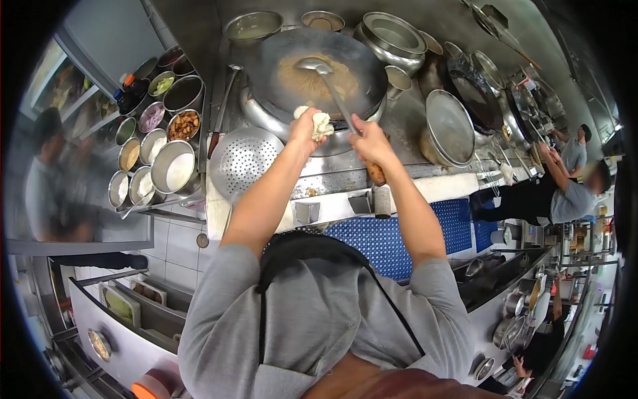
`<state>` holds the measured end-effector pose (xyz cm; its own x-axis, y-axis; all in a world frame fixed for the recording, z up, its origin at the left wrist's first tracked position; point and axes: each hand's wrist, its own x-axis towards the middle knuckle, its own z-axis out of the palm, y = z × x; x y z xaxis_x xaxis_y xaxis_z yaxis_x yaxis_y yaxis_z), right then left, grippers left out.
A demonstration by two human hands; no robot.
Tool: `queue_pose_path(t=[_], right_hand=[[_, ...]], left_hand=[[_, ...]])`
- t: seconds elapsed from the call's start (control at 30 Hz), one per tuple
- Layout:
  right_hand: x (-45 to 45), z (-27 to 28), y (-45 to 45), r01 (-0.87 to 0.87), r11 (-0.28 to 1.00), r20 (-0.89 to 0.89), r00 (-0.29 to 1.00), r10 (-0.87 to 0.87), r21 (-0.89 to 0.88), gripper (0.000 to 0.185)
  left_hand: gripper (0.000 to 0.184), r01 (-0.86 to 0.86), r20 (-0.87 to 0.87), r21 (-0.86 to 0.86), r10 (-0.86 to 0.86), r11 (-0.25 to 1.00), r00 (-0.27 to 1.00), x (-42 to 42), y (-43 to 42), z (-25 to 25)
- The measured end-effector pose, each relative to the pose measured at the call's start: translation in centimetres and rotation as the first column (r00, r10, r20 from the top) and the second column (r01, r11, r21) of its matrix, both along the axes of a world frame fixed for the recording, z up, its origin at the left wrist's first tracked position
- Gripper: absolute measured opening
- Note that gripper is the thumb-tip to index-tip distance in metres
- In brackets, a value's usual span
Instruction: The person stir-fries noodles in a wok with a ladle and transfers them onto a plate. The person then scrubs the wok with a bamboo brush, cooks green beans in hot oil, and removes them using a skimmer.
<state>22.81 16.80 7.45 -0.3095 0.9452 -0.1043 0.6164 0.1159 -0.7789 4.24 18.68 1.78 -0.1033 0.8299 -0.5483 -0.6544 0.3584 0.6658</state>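
Note:
My left hand (304, 130) is closed around a bunched white cloth (321, 125) at the near edge of a large dark wok (266, 73). To its right, my right hand (369, 141) grips the handle of a long metal ladle (337, 100). The wooden end (376, 174) of that handle sticks out below the hand. The ladle's bowl rests in light brown food (299, 80) in the middle of the wok. A haze hangs over the food, so its kind cannot be made out.
A perforated strainer (246, 159) lies left of the wok. Tubs of ingredients, among them a white-filled pot (174, 171), stand further left. A metal bowl (450, 126) sits at the right. Another person (577, 199) works at the far right.

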Motion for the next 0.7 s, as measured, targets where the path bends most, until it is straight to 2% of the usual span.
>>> queue_pose_path(t=[0.1,0.17,0.27,0.37,0.4,0.47,0.57,0.67,0.7], right_hand=[[1.7,0.8,-2.0,-0.151,0.988,0.05,0.987,0.152,-0.017,0.065],[4.3,2.9,-5.1,-0.129,0.973,-0.066,0.991,0.118,-0.19,0.064],[7.1,3.7,-7.0,0.006,0.963,-0.057,0.998,-0.023,-0.27,0.062],[6.8,2.3,-3.8,0.01,0.998,0.009,1.0,-0.009,-0.065,0.058],[6.1,1.2,-1.8,0.01,1.0,0.09,0.996,-0.009,-0.016,0.059],[2.9,1.4,-0.1,0.061,0.998,0.099,0.993,-0.06,-0.016,0.063],[0.3,0.2,0.5,0.065,0.995,-0.013,0.998,-0.066,-0.072,0.066],[2.5,1.0,-1.7,-0.055,0.974,-0.143,0.989,0.024,-0.218,0.066],[3.8,1.7,-3.0,-0.055,0.969,-0.132,0.991,0.023,-0.241,0.063]], left_hand=[[0.019,0.067,-0.018,0.023,-0.067,0.997,0.998,-0.2,-0.1,-0.3],[0.019,0.099,0.03,0.035,-0.1,0.994,0.995,-0.4,0.1,-0.6],[0.019,0.144,0.135,0.048,-0.149,0.988,0.98,-0.2,0.7,-1.3],[0.018,0.023,0.136,0.041,-0.028,0.999,0.99,0.5,0.3,-0.5],[0.018,-0.013,0.11,0.037,0.009,0.999,0.994,0.7,0.1,-0.1],[0.019,-0.02,0.096,0.039,0.016,0.999,0.995,0.8,0.1,-0.3],[0.021,-0.027,0.095,0.068,0.02,0.997,0.995,0.6,0.2,-1.0],[0.022,0.007,0.075,0.076,-0.013,0.997,0.997,0.3,-0.3,-0.8],[0.022,0.021,0.065,0.073,-0.025,0.997,0.998,0.2,-0.5,-0.7]])
